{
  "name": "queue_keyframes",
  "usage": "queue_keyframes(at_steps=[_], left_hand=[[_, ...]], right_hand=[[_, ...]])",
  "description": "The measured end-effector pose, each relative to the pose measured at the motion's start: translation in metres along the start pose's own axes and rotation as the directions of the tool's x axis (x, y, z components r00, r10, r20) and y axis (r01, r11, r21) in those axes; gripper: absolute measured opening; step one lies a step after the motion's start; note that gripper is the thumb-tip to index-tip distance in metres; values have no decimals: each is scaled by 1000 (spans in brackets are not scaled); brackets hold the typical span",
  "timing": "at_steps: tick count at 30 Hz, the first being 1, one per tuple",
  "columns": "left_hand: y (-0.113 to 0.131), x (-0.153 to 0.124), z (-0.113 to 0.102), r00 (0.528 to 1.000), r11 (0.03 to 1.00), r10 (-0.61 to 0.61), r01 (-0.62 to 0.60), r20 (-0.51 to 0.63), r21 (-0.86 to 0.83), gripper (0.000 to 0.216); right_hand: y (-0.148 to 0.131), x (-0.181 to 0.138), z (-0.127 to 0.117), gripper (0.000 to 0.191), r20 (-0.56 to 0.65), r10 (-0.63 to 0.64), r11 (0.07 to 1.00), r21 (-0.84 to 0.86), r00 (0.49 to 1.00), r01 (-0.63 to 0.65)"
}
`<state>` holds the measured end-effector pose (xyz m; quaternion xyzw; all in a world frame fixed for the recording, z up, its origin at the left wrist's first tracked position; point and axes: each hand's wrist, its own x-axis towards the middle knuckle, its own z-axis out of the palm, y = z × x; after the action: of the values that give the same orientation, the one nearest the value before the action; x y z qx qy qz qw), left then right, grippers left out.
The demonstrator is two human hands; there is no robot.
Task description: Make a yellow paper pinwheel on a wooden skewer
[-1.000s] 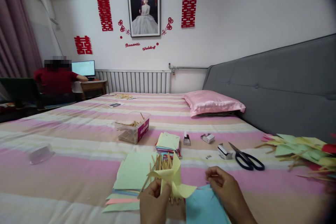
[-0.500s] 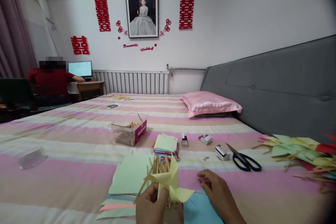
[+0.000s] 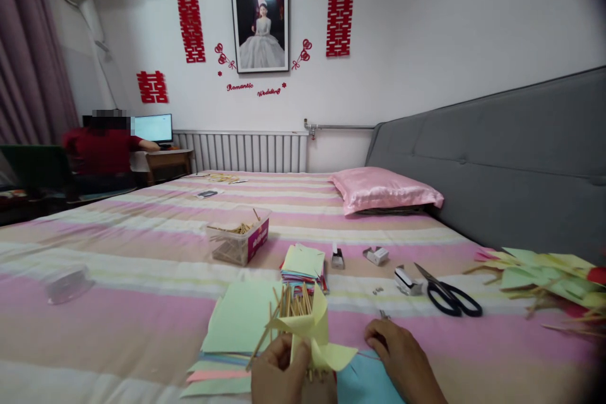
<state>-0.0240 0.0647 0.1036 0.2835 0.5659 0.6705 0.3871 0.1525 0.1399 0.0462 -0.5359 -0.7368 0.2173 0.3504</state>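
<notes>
My left hand [image 3: 277, 371] is closed on a folded yellow paper pinwheel [image 3: 310, 333] at the bottom middle, in front of a bunch of wooden sticks [image 3: 288, 302]. To its right my right hand [image 3: 396, 356] rests on the bed beside a blue sheet [image 3: 362, 385], fingers curled in a pinch on something too small to make out. Flat coloured paper sheets [image 3: 237, 319] lie under and left of the pinwheel.
On the striped bed lie a stack of coloured paper squares [image 3: 303, 264], a box of sticks [image 3: 239, 235], black scissors [image 3: 449, 297], a stapler [image 3: 407, 279], and finished pinwheels [image 3: 544, 274] at right. A pink pillow [image 3: 386, 188] lies by the grey headboard. A person in red [image 3: 101, 150] sits at a far desk.
My right hand slid slightly down and closer to me on the bed. The left hand keeps the pinwheel in much the same place; the view shifted a little.
</notes>
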Motion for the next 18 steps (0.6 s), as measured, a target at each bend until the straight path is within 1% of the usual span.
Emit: queue_keyframes(at_steps=[4, 7, 10, 11, 12, 13, 15, 18], left_hand=[[-1, 0, 1, 1000, 1000, 18, -18, -1, -7, 14], [-4, 0, 1, 1000, 1000, 22, -22, -2, -12, 15], [-9, 1, 2, 1000, 999, 30, -30, 2, -17, 16], [-11, 2, 3, 999, 999, 33, -33, 3, -19, 16], [-12, 2, 3, 999, 999, 36, -36, 5, -22, 16], [-14, 2, 4, 999, 999, 40, -40, 7, -24, 16], [-16, 1, 4, 999, 999, 46, -45, 13, -30, 16], [-18, 1, 6, 998, 997, 57, -56, 22, -45, 15]], right_hand=[[-1, 2, -6, 14, 20, 10, 995, 99, 1000, -12], [-11, 2, -18, 14, 11, 14, 980, 198, 1000, -16], [-37, -3, -34, 16, 19, -2, 952, 306, 1000, -4], [-49, -6, -39, 16, 66, -21, 923, 385, 998, -6], [-62, -9, -42, 16, 44, -35, 900, 436, 998, 12], [-75, -12, -45, 16, 90, -88, 894, 447, 992, 38], [-96, -17, -45, 16, 158, -162, 912, 401, 974, 86], [-108, -19, -34, 17, 131, -268, 924, 315, 954, 217]])
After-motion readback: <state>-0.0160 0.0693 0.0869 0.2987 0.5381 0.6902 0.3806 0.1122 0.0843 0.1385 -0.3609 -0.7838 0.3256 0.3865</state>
